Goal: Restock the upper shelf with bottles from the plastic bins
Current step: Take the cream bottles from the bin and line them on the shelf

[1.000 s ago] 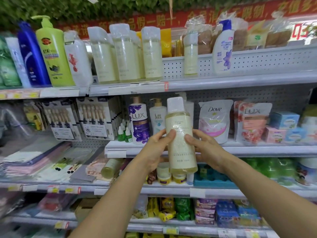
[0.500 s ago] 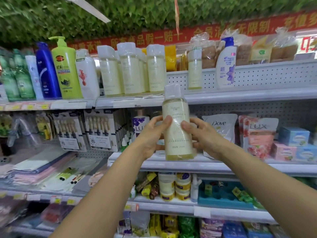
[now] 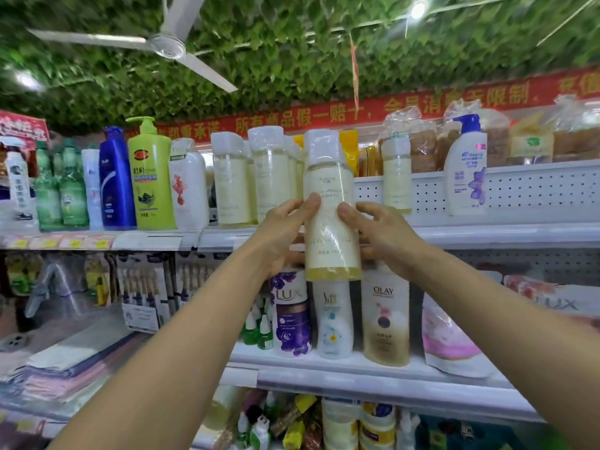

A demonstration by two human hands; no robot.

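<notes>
I note both hands, left (image 3: pixel 285 235) and right (image 3: pixel 380 235), gripping the bottle (image 3: pixel 331 206) mid-body. Full, shrink-wrapped: likely heavy, rigid, slippery. Shelf (image 3: pixel 487 235) gap adjacent.

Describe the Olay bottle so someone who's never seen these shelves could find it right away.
Start at the upper shelf with the row of pale bottles, then drop to the shelf below. Three bottles stand there side by side under the pale bottle held by both hands; the Olay bottle is the rightmost. Unlike the purple Lux bottle and the white bottle, it is beige-gold.
</notes>
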